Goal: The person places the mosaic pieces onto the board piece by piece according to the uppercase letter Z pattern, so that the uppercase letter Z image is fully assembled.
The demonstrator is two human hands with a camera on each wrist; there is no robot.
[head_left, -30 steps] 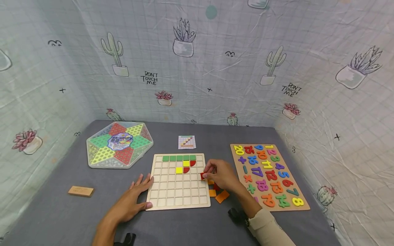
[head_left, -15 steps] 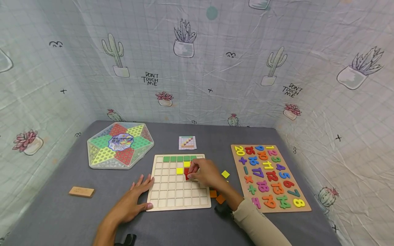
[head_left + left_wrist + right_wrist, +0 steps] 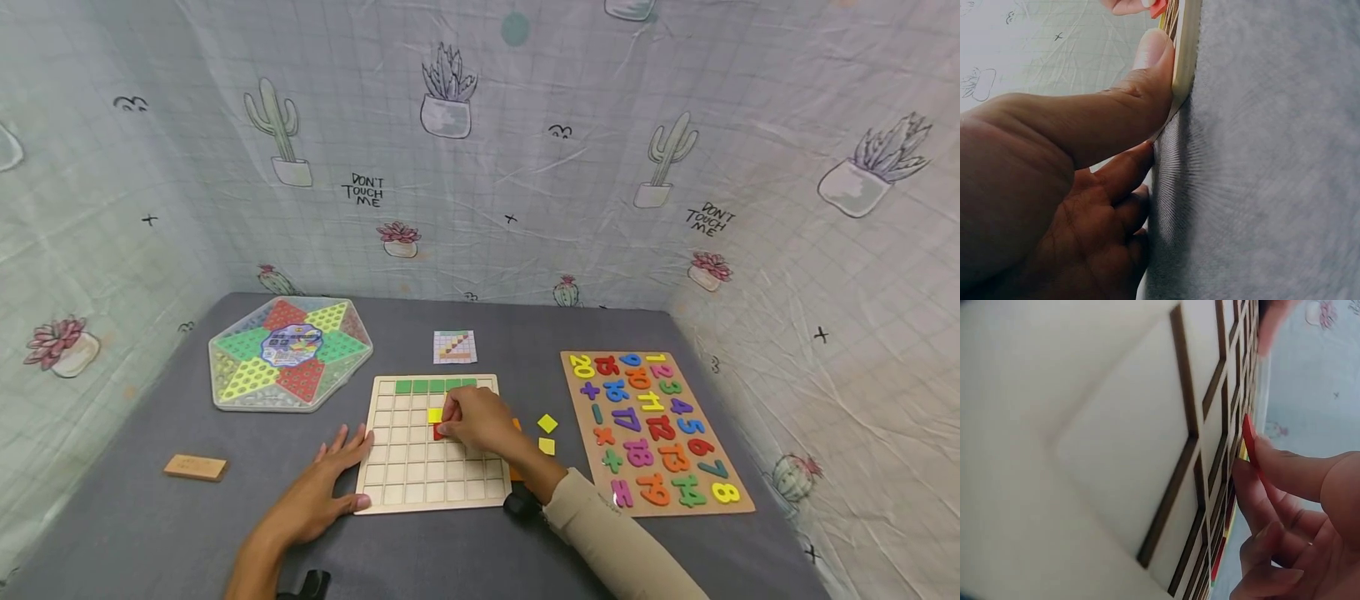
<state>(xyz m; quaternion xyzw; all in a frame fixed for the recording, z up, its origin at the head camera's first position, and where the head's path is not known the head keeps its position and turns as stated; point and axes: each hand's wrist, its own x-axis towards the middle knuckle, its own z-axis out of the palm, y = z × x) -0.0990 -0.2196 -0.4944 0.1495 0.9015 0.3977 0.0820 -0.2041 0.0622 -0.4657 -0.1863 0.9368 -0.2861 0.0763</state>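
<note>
- Two hands work at the pale wooden board with a grid of square recesses, which lies near the middle of the grey cloth-covered surface.
- Right hand: I see thumb and finger pinching a thin flat red tile over the board's middle, just on the near side of a flat yellow square tile. From the right wrist, the red tile looks tilted; its full outline is hidden from me.
- Left hand: fingers spread at the board's left edge, thumb by its near left corner.
- Risk of misseating, in my judgement: released at this tilt, the red tile could catch on a raised grid line and settle askew.
- Risk of disturbance: the pinching fingers, so close, could nudge the yellow tile from its recess.
- Risk of slipping: should the left hand ease off, a sideways push could shift the board.
- Risk of scatter: beyond the board's right edge, the beige sleeve could sweep two loose yellow squares.
</note>
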